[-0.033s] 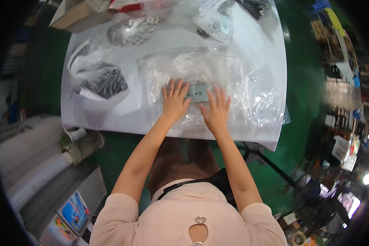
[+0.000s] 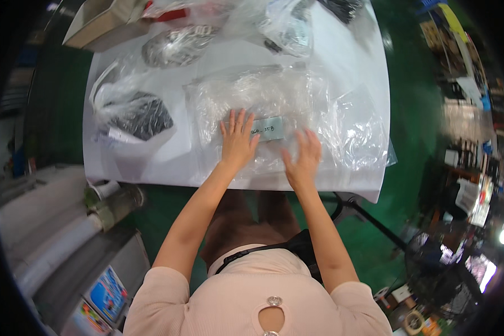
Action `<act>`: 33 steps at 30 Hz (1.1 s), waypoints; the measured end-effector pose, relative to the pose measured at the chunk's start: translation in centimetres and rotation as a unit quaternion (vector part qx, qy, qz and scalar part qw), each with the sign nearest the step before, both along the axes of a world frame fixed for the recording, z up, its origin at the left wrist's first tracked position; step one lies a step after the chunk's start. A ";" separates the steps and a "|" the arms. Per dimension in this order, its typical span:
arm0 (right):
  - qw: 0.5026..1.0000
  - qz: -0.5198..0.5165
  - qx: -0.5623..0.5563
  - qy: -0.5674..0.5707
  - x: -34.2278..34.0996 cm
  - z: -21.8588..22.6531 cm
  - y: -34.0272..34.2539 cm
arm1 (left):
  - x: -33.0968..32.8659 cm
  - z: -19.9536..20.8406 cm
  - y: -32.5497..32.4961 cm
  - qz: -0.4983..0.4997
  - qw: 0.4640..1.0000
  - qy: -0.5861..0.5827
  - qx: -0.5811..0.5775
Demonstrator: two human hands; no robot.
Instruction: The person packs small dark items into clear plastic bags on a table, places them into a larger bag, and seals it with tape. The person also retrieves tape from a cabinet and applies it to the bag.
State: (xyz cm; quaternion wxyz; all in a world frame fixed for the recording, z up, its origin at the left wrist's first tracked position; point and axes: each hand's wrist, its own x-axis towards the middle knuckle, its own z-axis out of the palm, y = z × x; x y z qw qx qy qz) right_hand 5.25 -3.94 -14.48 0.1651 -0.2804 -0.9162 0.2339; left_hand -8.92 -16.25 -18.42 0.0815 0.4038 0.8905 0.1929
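Note:
A flat stack of clear plastic bags (image 2: pixel 252 89) lies before me on the white-covered table. On it rests a small pale green label (image 2: pixel 270 129) with handwriting. My left hand (image 2: pixel 238 140) lies flat over the label's left end, fingers spread and pressing on the plastic. Just right of the label, my right hand (image 2: pixel 303 159) hovers over or lightly touches the bags; contact is unclear. Its fingers are apart and blurred, and nothing shows in them.
Left of the stack sits a clear bag of dark items (image 2: pixel 143 115). Farther back are a bag of dark pieces (image 2: pixel 179 45), another filled bag (image 2: pixel 288 28) and an open cardboard box (image 2: pixel 103 25). Rolls of material (image 2: pixel 67 235) stand at left, a black fan (image 2: pixel 442 269) at lower right.
My right hand has shifted slightly right and toward me, off the label's right end, which now shows. My left hand stays nearly in place on the label's left end.

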 end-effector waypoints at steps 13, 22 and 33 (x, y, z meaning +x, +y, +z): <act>0.588 -0.521 -0.597 0.163 1.3 -1.2 -1.9 | 3.0 -1.6 0.8 -0.130 0.990 -0.038 0.042; 0.921 -0.182 -0.262 0.225 0.2 -3.0 -7.2 | -0.1 0.9 2.1 -0.084 0.992 -0.096 0.023; 0.979 0.172 -0.037 0.104 -1.6 -0.5 -8.3 | -8.9 -2.7 -1.5 0.102 0.674 -0.697 0.221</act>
